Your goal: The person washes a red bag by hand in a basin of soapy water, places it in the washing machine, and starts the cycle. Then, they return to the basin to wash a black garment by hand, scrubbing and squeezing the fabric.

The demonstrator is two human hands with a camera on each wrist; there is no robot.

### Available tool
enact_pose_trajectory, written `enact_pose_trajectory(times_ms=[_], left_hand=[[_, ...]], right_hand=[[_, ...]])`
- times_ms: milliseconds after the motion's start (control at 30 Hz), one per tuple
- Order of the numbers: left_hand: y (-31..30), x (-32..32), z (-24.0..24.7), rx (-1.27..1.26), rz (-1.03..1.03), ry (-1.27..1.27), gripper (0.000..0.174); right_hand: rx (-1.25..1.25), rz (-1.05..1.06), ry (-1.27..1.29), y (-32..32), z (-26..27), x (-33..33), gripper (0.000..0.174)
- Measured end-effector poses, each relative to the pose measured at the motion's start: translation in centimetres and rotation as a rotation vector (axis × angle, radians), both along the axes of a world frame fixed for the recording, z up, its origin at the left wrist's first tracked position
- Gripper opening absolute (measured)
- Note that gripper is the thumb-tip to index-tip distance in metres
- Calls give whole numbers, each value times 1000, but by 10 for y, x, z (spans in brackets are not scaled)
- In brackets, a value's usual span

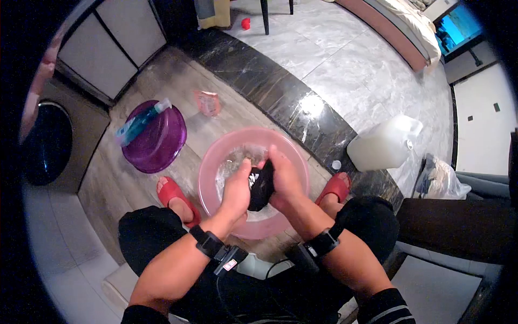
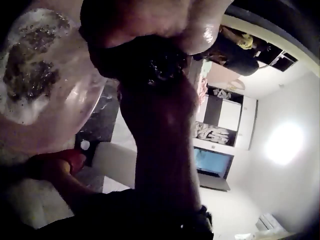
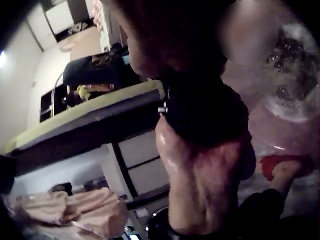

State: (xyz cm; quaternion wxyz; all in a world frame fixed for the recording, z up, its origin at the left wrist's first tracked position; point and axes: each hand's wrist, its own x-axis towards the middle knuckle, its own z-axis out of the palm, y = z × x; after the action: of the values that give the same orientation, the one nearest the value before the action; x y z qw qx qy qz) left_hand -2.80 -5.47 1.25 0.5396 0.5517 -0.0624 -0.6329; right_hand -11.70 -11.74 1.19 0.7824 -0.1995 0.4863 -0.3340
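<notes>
Between black-trousered knees [image 1: 151, 232], with a black strap [image 1: 206, 243] on the left forearm and another on the right. Just ahead, over a pink basin [image 1: 211, 162], gripping a wet black cloth [image 1: 261, 189] with white markings between both hands. Pinched from one side by the left hand [image 1: 237, 186], thumb uppermost, and clasped from the other by the right hand [image 1: 286, 175]; pressed and bunched between the palms. Cannot tell how every finger lies behind the fabric. Below in the basin, frothy water [image 2: 30, 85] with dark patches, seen apart from the cloth in the left wrist view.

To either side of the basin, feet in red slippers [image 1: 337, 186]. Farther out to the left, on the wood-look floor, a purple basin [image 1: 167, 146] with a blue bottle [image 1: 141, 125] lying across it; beyond the pink basin, a crumpled pink packet [image 1: 208, 102]. Out to the right, a whitish jug [image 1: 377, 144] standing upright, with a small white cap [image 1: 336, 164] near it on the dark stone strip [image 1: 286, 89], and past these a clear plastic bag [image 1: 440, 181]. Farthest off, across grey tiles, a small red object [image 1: 246, 24] near dark furniture legs, a bed [image 1: 388, 27] and a lit blue screen [image 1: 459, 29].
</notes>
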Motion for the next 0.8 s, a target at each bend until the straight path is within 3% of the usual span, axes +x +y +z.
enact_pose_trajectory(times_ms=[33, 67, 133, 167, 267, 333, 367, 400, 433, 500, 600, 667, 700, 733, 767, 800], left_hand=[[-4, 4, 10, -29, 44, 148, 45], [-6, 9, 19, -56, 93, 296, 44], [-7, 21, 24, -60, 132, 282, 42], [-11, 26, 19, -85, 182, 275, 43], [-17, 29, 21, -121, 213, 331, 47], [-17, 22, 30, -131, 159, 421, 50], [-14, 22, 21, -163, 88, 548, 54], [-12, 17, 32, -135, 41, 623, 53], [-10, 15, 27, -162, 42, 570, 51], [-8, 12, 12, -165, 72, 453, 46], [-9, 4, 5, -63, 155, 270, 39], [-11, -4, 10, 40, 220, 169, 36], [-11, -6, 12, 51, 187, -25, 33], [-9, -5, 9, 33, 166, -16, 32], [-8, -2, 5, 12, 143, -7, 32], [-10, -2, 12, -10, 121, 0, 31]], right_hand=[[-25, -35, -180, -2, 7, -4, 26], [-66, -60, -194, -5, 13, -7, 28], [-142, -106, -223, -10, 25, -11, 31], [-259, -125, -128, -7, 32, -14, 28], [-645, 73, 315, 17, 35, -14, 22], [-975, 108, 280, 40, 32, -1, 15], [-1254, 122, 525, 41, 34, -2, 18], [-1382, 179, 662, 41, 33, -3, 25], [-1513, 220, 798, 41, 32, -4, 32], [-1486, 393, 828, 41, 14, -2, 55], [-1129, 137, 497, 36, 17, 7, 11], [-889, 148, 641, 28, 17, 10, 22], [-775, 148, 704, 19, 19, 11, 24], [-667, 144, 765, 9, 20, 11, 26], [-373, 31, 418, -1, 3, 12, 31], [-234, -19, 196, -5, 6, 9, 32]])
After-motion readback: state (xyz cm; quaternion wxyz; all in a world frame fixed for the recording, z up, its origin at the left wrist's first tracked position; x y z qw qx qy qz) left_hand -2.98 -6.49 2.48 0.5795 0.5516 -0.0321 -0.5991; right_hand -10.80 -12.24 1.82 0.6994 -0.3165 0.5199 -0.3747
